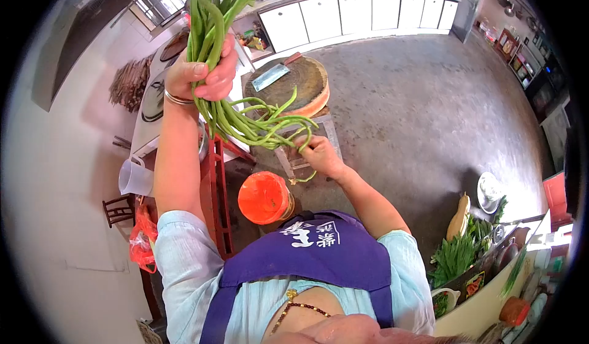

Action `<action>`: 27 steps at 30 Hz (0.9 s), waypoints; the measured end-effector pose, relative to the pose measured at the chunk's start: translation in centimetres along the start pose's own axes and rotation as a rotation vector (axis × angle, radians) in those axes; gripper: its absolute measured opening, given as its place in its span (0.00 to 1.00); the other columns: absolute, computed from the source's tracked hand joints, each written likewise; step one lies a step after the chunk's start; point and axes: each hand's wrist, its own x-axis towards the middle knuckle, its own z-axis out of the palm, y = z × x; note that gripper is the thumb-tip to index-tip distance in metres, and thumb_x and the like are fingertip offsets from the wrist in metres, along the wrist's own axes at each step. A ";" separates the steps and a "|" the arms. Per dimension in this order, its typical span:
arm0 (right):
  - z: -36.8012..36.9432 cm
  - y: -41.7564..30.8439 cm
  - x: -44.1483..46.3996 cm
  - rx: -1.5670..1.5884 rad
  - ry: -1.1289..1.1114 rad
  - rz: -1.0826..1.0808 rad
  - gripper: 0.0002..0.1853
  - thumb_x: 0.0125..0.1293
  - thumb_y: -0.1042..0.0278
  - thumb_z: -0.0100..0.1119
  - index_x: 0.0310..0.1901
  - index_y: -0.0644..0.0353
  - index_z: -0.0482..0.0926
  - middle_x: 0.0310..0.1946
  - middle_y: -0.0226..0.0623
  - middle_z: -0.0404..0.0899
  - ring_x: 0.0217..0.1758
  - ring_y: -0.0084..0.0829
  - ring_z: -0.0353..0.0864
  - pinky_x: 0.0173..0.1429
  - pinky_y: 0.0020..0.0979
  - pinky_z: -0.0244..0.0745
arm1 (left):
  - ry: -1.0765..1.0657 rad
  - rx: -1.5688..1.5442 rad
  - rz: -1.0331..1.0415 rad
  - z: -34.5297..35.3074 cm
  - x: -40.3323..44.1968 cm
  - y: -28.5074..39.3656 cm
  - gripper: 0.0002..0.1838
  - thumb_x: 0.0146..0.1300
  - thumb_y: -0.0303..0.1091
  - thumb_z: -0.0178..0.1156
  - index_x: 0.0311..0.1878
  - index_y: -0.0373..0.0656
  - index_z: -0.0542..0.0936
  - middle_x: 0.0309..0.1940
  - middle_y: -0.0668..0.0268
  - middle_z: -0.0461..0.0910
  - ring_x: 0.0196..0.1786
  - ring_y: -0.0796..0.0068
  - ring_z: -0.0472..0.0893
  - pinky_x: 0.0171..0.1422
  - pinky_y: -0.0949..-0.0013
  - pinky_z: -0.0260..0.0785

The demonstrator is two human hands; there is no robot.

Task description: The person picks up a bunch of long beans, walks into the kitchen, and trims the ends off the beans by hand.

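My left hand (208,77) is raised and wrapped round a thick bunch of long green beans (211,28). The upper part of the bunch stands up above the fist, while the thin ends droop and curl to the right. At those ends, my right hand (322,158) is closed with its fingers pinching some bean tips; exactly how many is hidden. A bit of bean shows just below it. Beyond the beans, a cleaver (270,77) lies flat on a round wooden chopping block (314,77), which rests on a wooden stool (328,132). Below the hands is an orange bucket (264,197).
A red wooden stand (218,190) and a white plastic jug (135,177) are at the left, above a red plastic bag (143,236). Leafy greens (454,259) and a pale gourd (459,217) lie at lower right. White cabinets (356,15) line the back.
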 end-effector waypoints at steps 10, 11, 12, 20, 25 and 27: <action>-5.3 3.7 -0.7 0.429 0.150 0.363 0.08 0.72 0.67 0.48 0.41 0.62 0.74 0.28 0.28 0.72 0.24 0.16 0.66 0.26 0.20 0.62 | -0.069 -0.056 -0.007 0.2 0.9 -0.5 0.21 0.55 0.31 0.68 0.46 0.38 0.67 0.22 0.68 0.71 0.12 0.87 0.67 0.14 0.80 0.53; -5.6 4.2 -0.9 0.509 0.185 0.421 0.09 0.72 0.66 0.47 0.41 0.62 0.74 0.30 0.29 0.72 0.24 0.17 0.66 0.25 0.20 0.63 | -0.086 -0.067 -0.011 0.2 0.9 -0.7 0.21 0.55 0.31 0.68 0.46 0.38 0.67 0.22 0.68 0.71 0.12 0.87 0.67 0.14 0.80 0.53; -5.8 3.9 -1.0 0.528 0.192 0.421 0.09 0.73 0.64 0.46 0.40 0.60 0.72 0.32 0.31 0.71 0.25 0.18 0.66 0.25 0.21 0.63 | -0.105 -0.078 -0.015 0.1 1.0 -0.7 0.21 0.55 0.31 0.68 0.46 0.38 0.67 0.22 0.68 0.71 0.12 0.86 0.67 0.14 0.80 0.53; -6.3 1.1 0.2 0.693 0.022 0.270 0.14 0.73 0.60 0.41 0.44 0.59 0.74 0.32 0.33 0.74 0.26 0.20 0.64 0.24 0.20 0.58 | -0.129 -0.110 -0.028 0.2 1.3 -1.1 0.21 0.55 0.30 0.67 0.46 0.38 0.66 0.23 0.67 0.72 0.12 0.85 0.68 0.14 0.79 0.54; -8.1 -0.9 -0.5 0.746 0.029 0.286 0.16 0.72 0.60 0.41 0.50 0.60 0.73 0.31 0.32 0.73 0.24 0.19 0.63 0.21 0.20 0.53 | -0.148 -0.123 -0.037 0.0 1.6 -1.2 0.21 0.55 0.30 0.68 0.46 0.38 0.67 0.22 0.67 0.72 0.12 0.85 0.68 0.14 0.79 0.54; -8.3 -0.7 -0.4 0.668 -0.018 0.254 0.18 0.73 0.57 0.44 0.55 0.60 0.72 0.31 0.31 0.73 0.24 0.17 0.62 0.20 0.19 0.53 | -0.171 -0.133 -0.034 -0.1 1.5 -1.4 0.21 0.54 0.30 0.68 0.46 0.38 0.67 0.21 0.67 0.71 0.12 0.85 0.68 0.14 0.79 0.54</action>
